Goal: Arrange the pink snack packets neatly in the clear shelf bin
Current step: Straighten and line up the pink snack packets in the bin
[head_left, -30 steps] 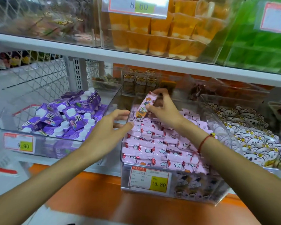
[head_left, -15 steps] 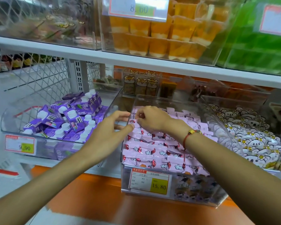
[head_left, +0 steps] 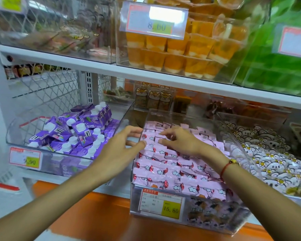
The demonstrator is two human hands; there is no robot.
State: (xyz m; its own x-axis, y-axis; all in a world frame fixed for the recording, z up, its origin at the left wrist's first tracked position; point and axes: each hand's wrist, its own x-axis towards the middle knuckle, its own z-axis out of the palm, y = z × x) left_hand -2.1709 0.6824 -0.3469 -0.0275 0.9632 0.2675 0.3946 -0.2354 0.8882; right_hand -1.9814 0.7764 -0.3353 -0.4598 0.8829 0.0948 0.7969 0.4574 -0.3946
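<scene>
A clear shelf bin [head_left: 236, 148] holds several pink snack packets [head_left: 172, 173] with cloud prints, lying in rows. My right hand [head_left: 179, 140] is over the packets near the bin's back left, its fingertips pressing on the top ones. My left hand [head_left: 122, 148] grips the bin's left wall, fingers outside and thumb over the rim. A price tag reading 15.80 [head_left: 161, 203] is fixed to the bin's front.
To the left stands a clear bin of purple drink cartons [head_left: 76, 134]. On the right is a bin of white cartoon packets [head_left: 271, 157]. The shelf above [head_left: 163, 75] carries orange jelly cups [head_left: 182, 54] and green packs. An orange ledge [head_left: 97, 214] runs below.
A second ago my right hand held one pink packet up above the bin. It has since come down onto the pile and now rests on the packets. My left hand stayed at the bin's wall.
</scene>
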